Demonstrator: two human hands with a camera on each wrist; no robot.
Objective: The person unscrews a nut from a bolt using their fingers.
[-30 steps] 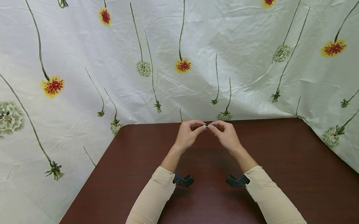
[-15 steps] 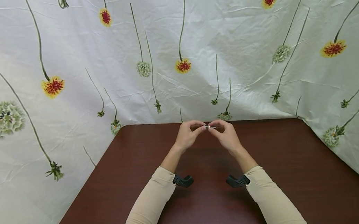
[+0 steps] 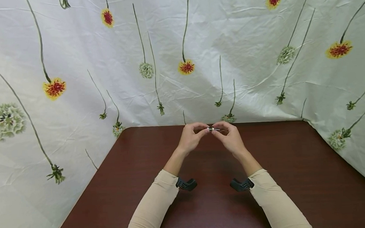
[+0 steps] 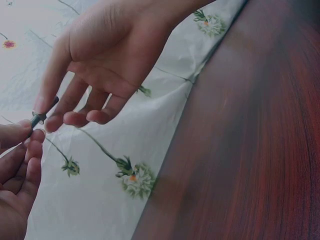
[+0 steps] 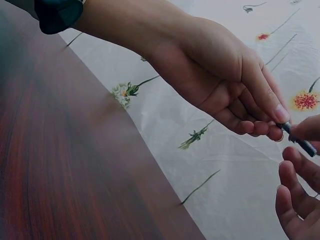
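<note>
Both hands meet at the table's far edge around a small threaded bolt (image 3: 211, 129). My left hand (image 3: 190, 138) pinches it between thumb and forefinger. From the other side, thumb and fingertips of my right hand (image 3: 232, 138) pinch its opposite end. In the right wrist view, the dark threaded shank of the bolt (image 5: 307, 148) sticks out past the left fingers. A small ring-like piece (image 4: 42, 118) sits around the bolt in the left wrist view; whether it is a nut or a washer I cannot tell. Fingertips hide parts of the bolt.
Under the arms spreads a dark reddish-brown table (image 3: 135, 166). A white cloth with printed flowers (image 3: 164, 41) hangs behind it and along both sides. Each wrist wears a dark strap with a protruding mount, the left mount (image 3: 186, 184) and the right mount (image 3: 240, 184).
Both hands stay in place. The right fingertips have shifted slightly, and more of the thin, pale-looking piece shows by them than one second ago.
</note>
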